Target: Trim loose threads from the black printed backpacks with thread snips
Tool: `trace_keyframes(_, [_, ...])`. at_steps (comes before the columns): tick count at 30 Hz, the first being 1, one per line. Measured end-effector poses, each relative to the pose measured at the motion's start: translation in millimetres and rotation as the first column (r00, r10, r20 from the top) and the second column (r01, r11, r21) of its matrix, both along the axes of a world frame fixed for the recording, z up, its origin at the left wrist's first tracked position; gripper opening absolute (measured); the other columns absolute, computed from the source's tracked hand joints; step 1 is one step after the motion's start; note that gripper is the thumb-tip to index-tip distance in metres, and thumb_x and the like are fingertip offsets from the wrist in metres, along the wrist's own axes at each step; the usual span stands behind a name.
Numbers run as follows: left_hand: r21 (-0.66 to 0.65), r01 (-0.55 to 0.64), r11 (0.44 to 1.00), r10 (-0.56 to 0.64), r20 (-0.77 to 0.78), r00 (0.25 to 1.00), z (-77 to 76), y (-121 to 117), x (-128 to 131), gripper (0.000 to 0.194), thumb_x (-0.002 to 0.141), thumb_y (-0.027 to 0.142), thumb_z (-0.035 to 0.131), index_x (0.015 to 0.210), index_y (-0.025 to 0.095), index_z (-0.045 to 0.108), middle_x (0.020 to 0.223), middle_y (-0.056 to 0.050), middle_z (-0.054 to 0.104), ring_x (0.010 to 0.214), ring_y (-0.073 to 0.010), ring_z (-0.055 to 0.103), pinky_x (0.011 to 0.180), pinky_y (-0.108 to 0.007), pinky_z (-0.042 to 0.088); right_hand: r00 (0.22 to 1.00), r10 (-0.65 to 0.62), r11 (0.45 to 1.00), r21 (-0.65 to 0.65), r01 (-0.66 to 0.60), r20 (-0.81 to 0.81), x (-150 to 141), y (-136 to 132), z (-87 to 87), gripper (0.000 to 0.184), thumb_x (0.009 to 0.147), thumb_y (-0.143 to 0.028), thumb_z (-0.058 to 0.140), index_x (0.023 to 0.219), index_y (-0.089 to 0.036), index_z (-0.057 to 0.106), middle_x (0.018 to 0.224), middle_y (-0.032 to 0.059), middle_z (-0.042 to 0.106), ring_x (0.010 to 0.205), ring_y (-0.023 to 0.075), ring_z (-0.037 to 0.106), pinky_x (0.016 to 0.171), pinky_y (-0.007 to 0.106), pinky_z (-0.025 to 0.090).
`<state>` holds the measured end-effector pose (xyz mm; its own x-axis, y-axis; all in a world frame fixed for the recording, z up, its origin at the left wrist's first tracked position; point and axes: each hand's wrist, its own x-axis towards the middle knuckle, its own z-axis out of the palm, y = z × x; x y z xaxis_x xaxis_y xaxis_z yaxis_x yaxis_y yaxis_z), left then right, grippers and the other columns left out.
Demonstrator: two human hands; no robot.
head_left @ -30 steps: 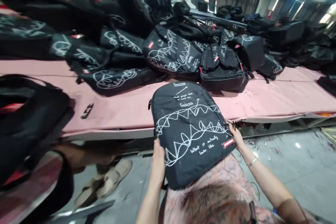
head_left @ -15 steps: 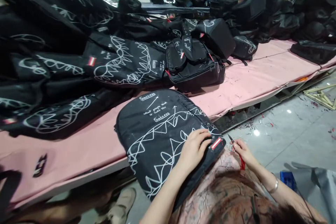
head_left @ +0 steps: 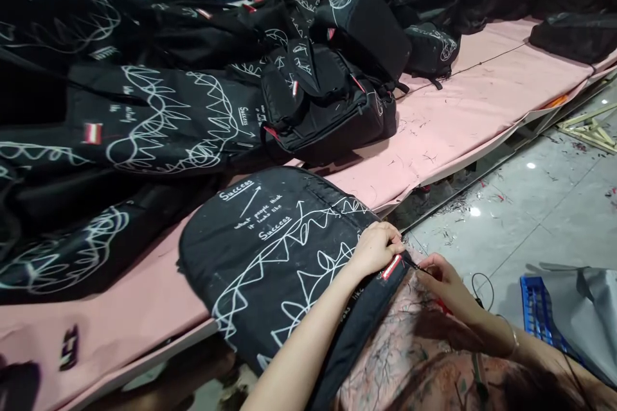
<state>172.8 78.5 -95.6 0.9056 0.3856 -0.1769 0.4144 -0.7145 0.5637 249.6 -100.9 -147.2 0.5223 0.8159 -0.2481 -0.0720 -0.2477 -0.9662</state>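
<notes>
A black backpack [head_left: 226, 225] with white scribbled lines and "Success" lettering lies partly on the pink-covered table and partly over my lap. My left hand [head_left: 378, 247] has its fingers bent and pinched on the backpack's near right corner, just above a red and white label [head_left: 391, 268]. Close beside that corner, my right hand [head_left: 441, 279] is closed around a small dark pointed tool [head_left: 415, 264], its tip at the backpack's edge. Something red shows under this hand. Most of the tool is hidden by my fingers.
More black printed bags [head_left: 168, 119] are piled along the pink table [head_left: 463, 103], up to the far right. A small dark piece [head_left: 69, 347] lies at the table's left. Thread scraps dot the table and floor. A blue plastic crate [head_left: 537, 308] stands at right by grey sheeting [head_left: 588, 308].
My right hand has brought the pointed tool in to the backpack's corner. My left fingers, spread flat before, have curled in at the edge by the label. The view has tipped down.
</notes>
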Motion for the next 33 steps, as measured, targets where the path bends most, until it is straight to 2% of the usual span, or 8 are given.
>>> trace_keyframes(6, [-0.059, -0.038, 0.998, 0.042, 0.072, 0.997, 1.3, -4.0, -2.3, 0.011, 0.071, 0.017, 0.062, 0.060, 0.019, 0.063, 0.088, -0.001, 0.066, 0.084, -0.0167, 0.057, 0.080, -0.032, 0.042, 0.986, 0.090, 0.996, 0.008, -0.092, 0.138, 5.0, 16.6, -0.4, 0.019, 0.078, -0.037, 0.057, 0.081, -0.019, 0.053, 0.064, -0.0037, 0.050, 0.059, 0.0118, 0.043, 0.053, 0.023, 0.032])
trace_keyframes(13, [-0.073, -0.317, 0.946, 0.325, 0.266, 0.908, 0.9, 5.4, -16.6, 0.018, 0.080, 0.028, 0.053, 0.068, 0.018, 0.062, 0.074, -0.001, 0.065, 0.070, -0.0146, 0.060, 0.068, -0.028, 0.047, 0.991, 0.114, 0.992, 0.061, -0.110, -0.075, 23.7, 20.5, -10.1, 0.027, 0.076, -0.046, 0.058, 0.080, -0.019, 0.054, 0.058, -0.0040, 0.049, 0.052, 0.0108, 0.042, 0.048, 0.022, 0.030])
trace_keyframes(15, [0.029, -0.379, 0.925, 0.350, 0.318, 0.881, 7.4, 10.3, -31.3, 0.019, 0.082, 0.029, 0.050, 0.076, 0.018, 0.064, 0.088, -0.005, 0.065, 0.082, -0.0175, 0.060, 0.076, -0.032, 0.048, 0.988, 0.126, 0.991, 0.055, -0.121, -0.092, 29.8, 17.1, -7.6, 0.029, 0.076, -0.047, 0.059, 0.083, -0.019, 0.054, 0.058, -0.0042, 0.049, 0.052, 0.0109, 0.043, 0.048, 0.022, 0.031])
trace_keyframes(18, [0.213, -0.283, 0.935, 0.201, 0.339, 0.919, 17.1, 8.6, -61.7, 0.033, 0.082, 0.020, 0.050, 0.114, 0.021, 0.055, 0.135, -0.011, 0.041, 0.119, -0.0251, 0.043, 0.095, -0.044, 0.039, 0.983, 0.178, 0.981, 0.086, -0.175, -0.036, 33.6, 8.4, 0.1, 0.028, 0.076, -0.045, 0.059, 0.085, -0.020, 0.053, 0.063, -0.0029, 0.052, 0.058, 0.0121, 0.046, 0.052, 0.023, 0.034])
trace_keyframes(20, [0.296, -0.135, 0.946, 0.038, 0.311, 0.950, 19.0, -0.6, -81.7, 0.042, 0.081, 0.019, 0.052, 0.123, 0.025, 0.047, 0.143, -0.012, 0.028, 0.127, -0.0266, 0.034, 0.100, -0.050, 0.033, 0.967, 0.236, 0.967, 0.077, -0.243, 0.092, 31.6, 0.8, 4.9, 0.024, 0.078, -0.042, 0.058, 0.087, -0.020, 0.053, 0.069, -0.0011, 0.056, 0.061, 0.0131, 0.048, 0.055, 0.024, 0.036])
trace_keyframes(24, [0.462, -0.009, 0.887, -0.154, 0.314, 0.937, 11.6, -27.1, -102.9, 0.024, 0.080, 0.020, 0.056, 0.103, 0.025, 0.060, 0.132, -0.010, 0.047, 0.120, -0.0250, 0.043, 0.102, -0.055, 0.024, 0.827, 0.377, 0.909, 0.005, -0.417, 0.418, 20.6, -10.6, 10.6, 0.020, 0.081, -0.034, 0.055, 0.096, -0.022, 0.055, 0.080, 0.0024, 0.061, 0.068, 0.0150, 0.053, 0.061, 0.026, 0.039])
trace_keyframes(27, [0.544, -0.083, 0.835, -0.156, 0.378, 0.913, 5.9, -40.0, -100.6, 0.017, 0.081, 0.014, 0.055, 0.094, 0.023, 0.061, 0.120, -0.008, 0.058, 0.111, -0.0209, 0.051, 0.103, -0.053, 0.021, 0.725, 0.422, 0.861, 0.009, -0.508, 0.544, 11.3, -10.7, 17.1, 0.020, 0.083, -0.027, 0.051, 0.102, -0.021, 0.052, 0.096, 0.0063, 0.062, 0.084, 0.0184, 0.057, 0.072, 0.030, 0.042])
trace_keyframes(33, [0.522, -0.137, 0.842, -0.122, 0.432, 0.894, 7.7, -43.8, -95.0, 0.015, 0.082, 0.012, 0.051, 0.088, 0.023, 0.061, 0.108, -0.002, 0.065, 0.106, -0.0175, 0.055, 0.103, -0.047, 0.019, 0.567, 0.447, 0.864, -0.169, -0.475, 0.691, -4.7, -3.7, 32.6, 0.022, 0.083, -0.024, 0.049, 0.104, -0.022, 0.053, 0.100, 0.0069, 0.064, 0.093, 0.0231, 0.056, 0.076, 0.034, 0.041])
